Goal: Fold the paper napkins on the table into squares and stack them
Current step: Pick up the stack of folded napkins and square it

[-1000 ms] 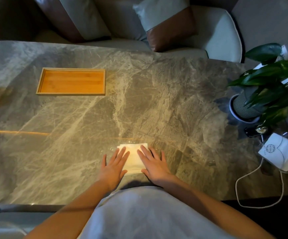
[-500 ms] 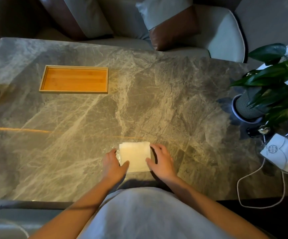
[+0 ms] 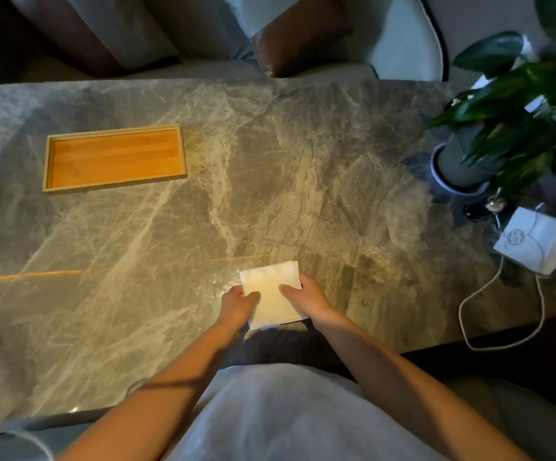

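Observation:
A white folded paper napkin stack [image 3: 271, 294], roughly square with layered edges, sits at the near middle of the grey marble table [image 3: 203, 211]. My left hand [image 3: 238, 306] grips its left edge with the thumb on top. My right hand [image 3: 306, 299] pinches its right edge, thumb lying across the top. Whether the stack is lifted off the table or resting on it I cannot tell.
An empty wooden tray [image 3: 113, 158] lies at the far left. A potted plant [image 3: 502, 128] stands at the right edge, with a white paper bag [image 3: 536, 241] and a white cord [image 3: 502, 314] near it. Cushioned chairs [image 3: 303, 34] stand beyond the table's far edge.
My hands went from lying flat on the napkin stack to curling around its two sides and gripping it. The stack now sits slightly turned.

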Demonstrator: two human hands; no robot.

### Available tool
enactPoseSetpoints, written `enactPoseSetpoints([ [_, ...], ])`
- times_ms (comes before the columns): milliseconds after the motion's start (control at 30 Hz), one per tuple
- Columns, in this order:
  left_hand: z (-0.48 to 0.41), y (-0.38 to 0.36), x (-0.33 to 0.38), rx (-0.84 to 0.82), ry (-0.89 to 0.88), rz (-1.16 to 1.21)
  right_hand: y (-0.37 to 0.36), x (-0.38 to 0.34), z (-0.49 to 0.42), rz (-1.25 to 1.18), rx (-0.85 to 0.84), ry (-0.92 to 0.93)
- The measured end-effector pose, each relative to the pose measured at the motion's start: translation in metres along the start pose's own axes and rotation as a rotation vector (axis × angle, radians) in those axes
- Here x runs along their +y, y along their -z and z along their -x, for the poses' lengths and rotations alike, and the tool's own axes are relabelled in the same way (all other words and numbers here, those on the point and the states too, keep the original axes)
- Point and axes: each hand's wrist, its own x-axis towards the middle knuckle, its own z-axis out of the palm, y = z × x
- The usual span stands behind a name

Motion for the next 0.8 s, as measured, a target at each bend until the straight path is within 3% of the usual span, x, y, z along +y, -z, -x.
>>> enactPoseSetpoints([
  [133, 0.0, -0.005, -0.004, 0.057, -0.036, -0.085, 0.003, -0.002, 0.008, -0.148, -0.005, -0.03],
  [267, 0.007, -0.009, -0.009, 0.049, -0.068, 0.106, 0.009, -0.002, 0.013, -0.196, -0.036, -0.038],
  [400, 0.009, -0.008, -0.007, 0.1, -0.054, 0.214, 0.029, -0.014, 0.005, -0.269, -0.168, -0.051],
  [533, 0.01, -0.002, -0.006, -0.033, -0.067, 0.425, 0.034, -0.033, -0.011, -0.273, -0.365, -0.027],
  [800, 0.019, 0.044, 0.008, 0.222, -0.164, 0.501, -0.005, -0.076, -0.021, -0.122, -0.479, 0.015],
])
